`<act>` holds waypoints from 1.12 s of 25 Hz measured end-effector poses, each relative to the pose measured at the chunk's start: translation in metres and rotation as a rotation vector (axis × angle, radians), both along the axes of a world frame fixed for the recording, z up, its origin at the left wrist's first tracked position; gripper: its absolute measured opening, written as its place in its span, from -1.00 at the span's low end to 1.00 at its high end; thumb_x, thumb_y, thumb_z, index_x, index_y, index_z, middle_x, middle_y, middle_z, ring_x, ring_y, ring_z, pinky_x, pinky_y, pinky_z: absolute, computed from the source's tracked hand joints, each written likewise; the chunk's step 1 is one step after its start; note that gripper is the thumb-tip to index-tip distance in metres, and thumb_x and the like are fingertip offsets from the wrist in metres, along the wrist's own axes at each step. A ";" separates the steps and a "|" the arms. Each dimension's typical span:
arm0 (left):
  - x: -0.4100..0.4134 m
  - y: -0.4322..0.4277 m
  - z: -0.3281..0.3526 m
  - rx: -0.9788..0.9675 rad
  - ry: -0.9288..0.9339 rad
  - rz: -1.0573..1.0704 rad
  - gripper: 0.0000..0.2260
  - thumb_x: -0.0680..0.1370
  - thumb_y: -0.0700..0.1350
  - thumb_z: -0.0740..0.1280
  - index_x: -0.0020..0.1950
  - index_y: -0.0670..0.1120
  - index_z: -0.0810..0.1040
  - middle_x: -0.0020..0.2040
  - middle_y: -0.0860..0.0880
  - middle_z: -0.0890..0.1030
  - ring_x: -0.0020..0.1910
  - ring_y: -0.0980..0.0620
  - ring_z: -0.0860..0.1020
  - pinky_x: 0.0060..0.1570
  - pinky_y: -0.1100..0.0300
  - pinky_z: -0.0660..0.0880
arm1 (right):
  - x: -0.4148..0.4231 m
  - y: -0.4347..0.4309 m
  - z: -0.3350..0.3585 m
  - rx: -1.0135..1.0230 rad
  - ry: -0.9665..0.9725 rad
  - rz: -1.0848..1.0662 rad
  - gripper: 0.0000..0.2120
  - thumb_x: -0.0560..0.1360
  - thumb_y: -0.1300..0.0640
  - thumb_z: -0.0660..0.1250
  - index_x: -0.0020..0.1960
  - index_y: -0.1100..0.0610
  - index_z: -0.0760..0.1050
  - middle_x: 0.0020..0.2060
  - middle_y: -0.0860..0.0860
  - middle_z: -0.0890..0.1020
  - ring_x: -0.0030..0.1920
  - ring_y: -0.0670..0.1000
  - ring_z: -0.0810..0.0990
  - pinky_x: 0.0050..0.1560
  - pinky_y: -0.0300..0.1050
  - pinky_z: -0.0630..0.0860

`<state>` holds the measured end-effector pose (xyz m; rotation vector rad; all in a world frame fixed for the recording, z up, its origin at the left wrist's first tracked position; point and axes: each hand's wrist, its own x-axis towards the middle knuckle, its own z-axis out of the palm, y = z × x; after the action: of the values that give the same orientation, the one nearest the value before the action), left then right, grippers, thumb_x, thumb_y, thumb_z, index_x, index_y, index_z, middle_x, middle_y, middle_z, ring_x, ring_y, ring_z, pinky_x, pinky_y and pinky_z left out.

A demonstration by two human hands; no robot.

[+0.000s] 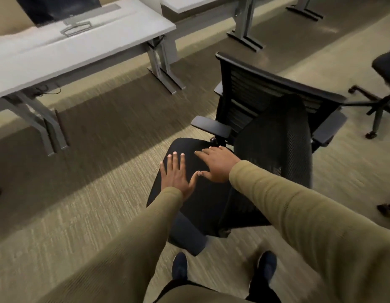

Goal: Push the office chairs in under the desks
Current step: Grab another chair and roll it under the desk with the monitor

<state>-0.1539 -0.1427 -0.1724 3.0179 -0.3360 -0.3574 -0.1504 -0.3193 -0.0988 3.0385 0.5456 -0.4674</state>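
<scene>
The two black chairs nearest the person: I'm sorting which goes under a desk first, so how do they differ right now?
The near chair has both hands on it, left hand and right hand flat, no closed grip; the slatted-back chair is untouched. The near chair's back is fine mesh; the other's has horizontal slats. The slatted-back chair shows flat armrests; none are clear on the near chair. Both are black and out on the carpet, not under the desk.

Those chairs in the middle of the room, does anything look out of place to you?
Yes. The near chair, under the left hand and right hand, stands out on the carpet away from the desk. A second chair at the right edge is loose too. Nothing looks spilled or broken.
</scene>
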 end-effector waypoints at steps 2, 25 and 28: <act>-0.005 -0.035 0.005 -0.013 0.016 0.091 -0.24 0.57 0.36 -0.16 0.65 -0.06 -0.16 0.65 -0.14 -0.15 0.62 -0.12 -0.20 0.54 -0.18 -0.26 | 0.009 -0.031 0.010 -0.018 0.023 0.115 -0.30 0.59 -0.26 0.16 0.60 0.05 0.09 0.49 0.08 0.36 0.46 0.13 0.34 0.41 0.11 0.31; -0.058 -0.236 0.089 -0.526 0.400 0.043 -0.19 0.30 0.29 0.48 0.45 -0.01 0.33 0.22 -0.01 0.47 0.11 -0.02 0.52 0.17 -0.02 0.56 | 0.003 -0.223 0.024 0.384 -0.237 0.277 -0.45 0.57 -0.34 -0.04 -0.04 -0.05 0.61 -0.21 -0.13 0.65 -0.17 -0.06 0.57 0.14 -0.05 0.35; -0.051 -0.223 0.088 -0.598 0.418 0.051 -0.19 0.28 0.27 0.50 0.44 0.01 0.35 0.23 0.02 0.44 0.13 0.00 0.50 0.18 -0.02 0.56 | 0.008 -0.214 0.026 0.391 -0.253 0.269 -0.46 0.58 -0.35 -0.04 -0.03 -0.07 0.61 -0.22 -0.14 0.65 -0.17 -0.09 0.56 0.15 -0.08 0.31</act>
<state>-0.2050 -0.3652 -0.0842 2.2960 -0.2680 -0.7183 -0.1425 -0.5336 -0.0731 3.2268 1.1222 0.0426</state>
